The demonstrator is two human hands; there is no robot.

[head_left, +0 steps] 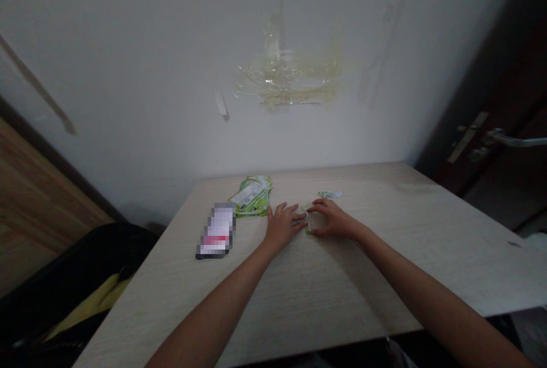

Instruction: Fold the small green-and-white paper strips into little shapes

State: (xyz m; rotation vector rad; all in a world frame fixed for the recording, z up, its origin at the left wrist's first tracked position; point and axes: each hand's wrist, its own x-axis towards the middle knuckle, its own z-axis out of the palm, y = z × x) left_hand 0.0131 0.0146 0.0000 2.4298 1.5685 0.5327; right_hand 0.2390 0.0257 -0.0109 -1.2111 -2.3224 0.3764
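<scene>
On a pale tabletop, two bare forearms slanting inward from the near edge, apparently angled to bring both hands together over one small spot. To the left, what looks like a phone, blurred over, lying flat, probably for easy viewing. Past it toward the middle, a left hand low and spread wide, fingertips at the left side of a small green-and-white piece, likely to steady it against the tabletop. Opposite, a right hand arched, thumb and fingers curved apart in a C at the right side of the piece, perhaps to keep both ends in line; impossible to tell a light touch from a pinch. Farther back on the left, a loose pile of green packets, overlapping, seemingly bunched for order. Just beyond the right hand, a small green-and-white scrap, perhaps lying apart to avoid mixing with the pile. At the back, a pale wall with yellowed tape; off to the right, a dark door.
</scene>
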